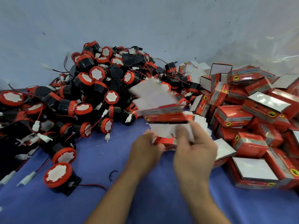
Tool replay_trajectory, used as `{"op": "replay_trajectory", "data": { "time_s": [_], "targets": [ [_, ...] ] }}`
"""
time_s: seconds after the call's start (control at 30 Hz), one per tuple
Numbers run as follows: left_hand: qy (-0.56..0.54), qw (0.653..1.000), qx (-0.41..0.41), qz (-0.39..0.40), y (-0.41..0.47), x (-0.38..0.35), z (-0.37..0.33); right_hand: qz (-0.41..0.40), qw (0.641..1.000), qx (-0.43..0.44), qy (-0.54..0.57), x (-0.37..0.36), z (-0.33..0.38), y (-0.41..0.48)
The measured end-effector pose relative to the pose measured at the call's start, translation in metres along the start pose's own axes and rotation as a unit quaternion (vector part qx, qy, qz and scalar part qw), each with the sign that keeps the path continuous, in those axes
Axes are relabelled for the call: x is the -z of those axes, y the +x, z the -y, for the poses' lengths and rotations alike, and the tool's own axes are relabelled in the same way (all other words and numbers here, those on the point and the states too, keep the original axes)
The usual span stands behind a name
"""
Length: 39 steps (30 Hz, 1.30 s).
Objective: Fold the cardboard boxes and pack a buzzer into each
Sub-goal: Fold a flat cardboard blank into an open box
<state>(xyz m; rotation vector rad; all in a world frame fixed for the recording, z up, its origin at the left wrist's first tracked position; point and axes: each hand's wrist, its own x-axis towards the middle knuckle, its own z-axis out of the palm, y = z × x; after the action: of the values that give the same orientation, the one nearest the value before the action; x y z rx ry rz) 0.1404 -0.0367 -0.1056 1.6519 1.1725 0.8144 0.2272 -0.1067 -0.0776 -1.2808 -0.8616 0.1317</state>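
Left hand [145, 148] and right hand [196, 153] grip blurred box [166, 116].

Glossy cardboard boxes [233, 116], plastic buzzers [90, 88], matt cloth [145, 199]

Soft, even, fairly bright light falls from overhead, with a cool blue cast over the wall [145, 21] and bench [145, 199]. Shadows are faint, darkest under the nearest buzzer [58, 177]. Glare whitens the glossy tops of the folded boxes [255, 172] and streaks the plastic sheet [267, 46]. Motion blur smears the cardboard box [163, 113], the left hand [145, 147] and the right hand [195, 152]. Wide-angle distortion bends the edges, and the corners are soft.
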Motion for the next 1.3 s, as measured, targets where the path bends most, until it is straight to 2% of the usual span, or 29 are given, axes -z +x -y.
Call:
{"op": "replay_trajectory", "data": {
  "time_s": [0.03,0.1,0.17,0.23,0.3,0.5,0.57,0.7,0.77,0.87,0.9,1.0,1.1,1.2,1.23,1.3],
  "targets": [
    [-0.043,0.999,0.014,-0.018,0.005,0.007,-0.004,-0.009,0.994,-0.088,0.058,0.004,-0.004,0.009],
    [-0.197,0.98,0.022,-0.029,0.01,0.023,0.0,-0.002,0.947,-0.264,0.18,0.006,-0.009,0.018],
    [-0.298,0.954,0.031,-0.006,0.012,0.039,-0.001,0.03,0.901,-0.363,0.234,0.002,-0.012,0.017],
    [-0.343,0.938,0.029,0.034,0.012,0.05,-0.007,0.087,0.884,-0.392,0.238,-0.003,-0.013,0.01],
    [-0.327,0.944,0.02,0.043,0.01,0.058,-0.013,0.146,0.872,-0.407,0.229,-0.005,-0.014,0.006],
    [-0.299,0.954,-0.01,0.028,-0.002,0.068,-0.012,0.256,0.823,-0.468,0.197,-0.005,-0.012,-0.003],
    [-0.294,0.956,-0.001,-0.016,-0.01,0.066,-0.001,0.283,0.809,-0.486,0.172,-0.005,-0.012,-0.003],
    [-0.261,0.958,0.044,-0.11,-0.016,0.055,0.023,0.356,0.818,-0.441,0.1,-0.007,-0.012,-0.011],
    [-0.246,0.963,0.035,-0.107,-0.014,0.055,0.024,0.371,0.83,-0.411,0.067,-0.008,-0.012,-0.014],
    [-0.225,0.972,-0.007,-0.06,-0.013,0.065,0.022,0.379,0.843,-0.381,0.034,-0.006,-0.011,-0.011],
    [-0.191,0.98,-0.018,-0.055,-0.013,0.067,0.024,0.384,0.848,-0.365,0.017,-0.005,-0.012,-0.012],
    [-0.059,0.992,-0.038,-0.108,-0.016,0.061,0.028,0.388,0.863,-0.322,-0.026,-0.008,-0.013,-0.016],
    [-0.083,0.985,-0.048,-0.142,-0.014,0.058,0.022,0.372,0.88,-0.276,-0.103,-0.009,-0.012,-0.015],
    [-0.064,0.976,-0.061,-0.2,-0.014,0.067,0.021,0.321,0.907,-0.125,-0.241,-0.008,-0.011,-0.022],
    [-0.039,0.973,-0.072,-0.217,-0.016,0.071,0.02,0.296,0.917,-0.071,-0.259,-0.008,-0.01,-0.028],
    [0.016,0.973,-0.091,-0.212,-0.017,0.077,0.016,0.266,0.937,0.021,-0.224,-0.011,-0.008,-0.035]
  ]
}}
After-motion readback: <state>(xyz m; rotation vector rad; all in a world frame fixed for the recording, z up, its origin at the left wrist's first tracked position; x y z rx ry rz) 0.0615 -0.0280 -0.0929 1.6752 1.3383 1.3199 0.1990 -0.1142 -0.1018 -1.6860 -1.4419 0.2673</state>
